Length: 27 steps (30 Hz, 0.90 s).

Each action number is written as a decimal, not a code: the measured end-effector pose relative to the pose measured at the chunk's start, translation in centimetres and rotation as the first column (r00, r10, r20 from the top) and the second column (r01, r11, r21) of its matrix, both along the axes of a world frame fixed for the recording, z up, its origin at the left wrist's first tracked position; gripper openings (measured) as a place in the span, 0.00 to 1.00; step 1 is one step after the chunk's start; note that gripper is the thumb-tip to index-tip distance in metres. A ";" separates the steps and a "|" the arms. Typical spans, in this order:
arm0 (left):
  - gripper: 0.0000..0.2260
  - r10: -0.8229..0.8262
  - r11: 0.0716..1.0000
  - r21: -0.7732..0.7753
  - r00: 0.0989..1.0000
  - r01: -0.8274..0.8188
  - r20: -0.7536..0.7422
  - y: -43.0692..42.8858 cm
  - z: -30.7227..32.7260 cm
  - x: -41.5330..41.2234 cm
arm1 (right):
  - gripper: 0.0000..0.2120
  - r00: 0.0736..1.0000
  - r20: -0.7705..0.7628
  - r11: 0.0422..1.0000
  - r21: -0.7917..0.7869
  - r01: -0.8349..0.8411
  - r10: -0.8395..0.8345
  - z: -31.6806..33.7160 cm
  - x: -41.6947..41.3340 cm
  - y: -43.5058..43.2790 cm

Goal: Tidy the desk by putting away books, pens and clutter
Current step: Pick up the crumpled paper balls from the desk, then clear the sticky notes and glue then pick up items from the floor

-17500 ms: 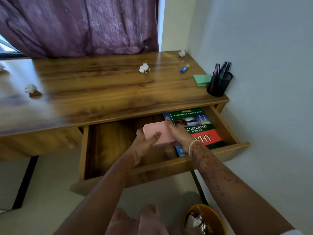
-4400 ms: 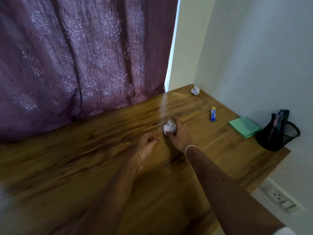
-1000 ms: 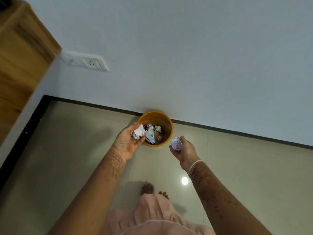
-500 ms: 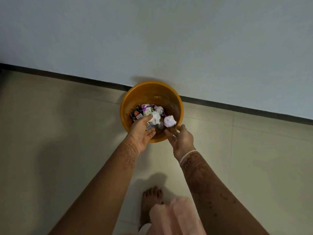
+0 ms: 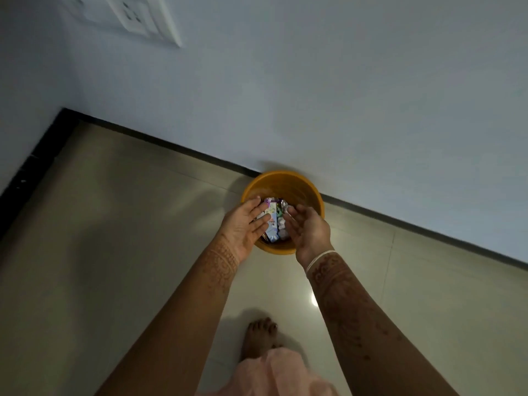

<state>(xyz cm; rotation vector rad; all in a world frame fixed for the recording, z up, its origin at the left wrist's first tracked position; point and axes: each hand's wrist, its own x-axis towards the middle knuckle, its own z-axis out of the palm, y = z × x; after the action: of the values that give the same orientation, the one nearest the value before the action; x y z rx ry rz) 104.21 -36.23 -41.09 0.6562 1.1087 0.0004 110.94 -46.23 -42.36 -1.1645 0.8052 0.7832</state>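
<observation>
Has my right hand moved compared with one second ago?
Yes. Then it gripped a paper ball beside the orange bin, outside its rim; now the right hand is open over the bin's mouth, holding nothing.

Tiled floor, orange bin, bare foot

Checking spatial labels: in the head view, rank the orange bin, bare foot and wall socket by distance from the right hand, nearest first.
1. orange bin, just beneath the right hand
2. bare foot, on the floor
3. wall socket, upper left
</observation>
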 end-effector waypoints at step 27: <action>0.13 0.620 0.590 0.318 0.669 -0.742 0.410 -0.7 40.2 -39.2 | 0.09 0.532 0.390 0.458 0.271 -0.847 0.752 40.0 -28.6 8.8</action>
<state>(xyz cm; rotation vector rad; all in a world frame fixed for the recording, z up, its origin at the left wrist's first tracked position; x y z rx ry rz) 65.03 -36.89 -0.93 0.5784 1.0495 1.0479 82.31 -37.47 -2.39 -1.1646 -0.2159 1.5138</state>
